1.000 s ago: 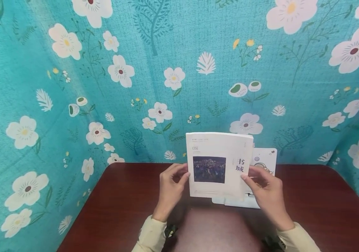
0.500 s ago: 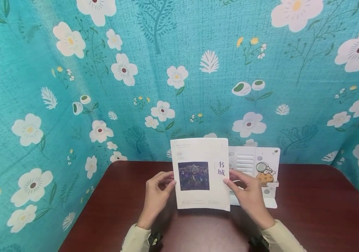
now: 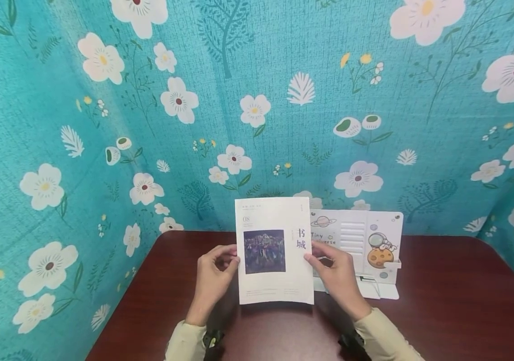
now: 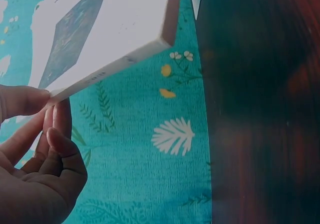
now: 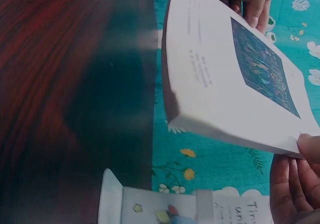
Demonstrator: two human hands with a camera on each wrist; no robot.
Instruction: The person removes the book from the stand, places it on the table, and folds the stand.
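A white paperback book point(image 3: 275, 286) with a dark picture on its cover is held upright above the table, cover facing me. My left hand point(image 3: 213, 278) pinches its left edge, thumb in front and fingers behind. The right hand point(image 3: 335, 276) pinches the opposite edge the same way, with its fingertips partly hidden behind the book. In the left wrist view the book's spine point(image 4: 95, 77) shows beside the thumb. From the right wrist, the cover point(image 5: 215, 84) is seen at a slant. Behind the right hand stands a white book stand point(image 3: 383, 220) with an astronaut drawing, partly covered by the book.
The dark red wooden table point(image 3: 455, 301) has rounded far corners. A teal floral curtain point(image 3: 284, 140) hangs behind it and along both sides. The stand's base and clip point(image 3: 391, 264) stick out toward me on the right.
Both hands have carried the book left and slightly down, away from the front of the stand. More of the stand's panel now shows. The grip looks the same.
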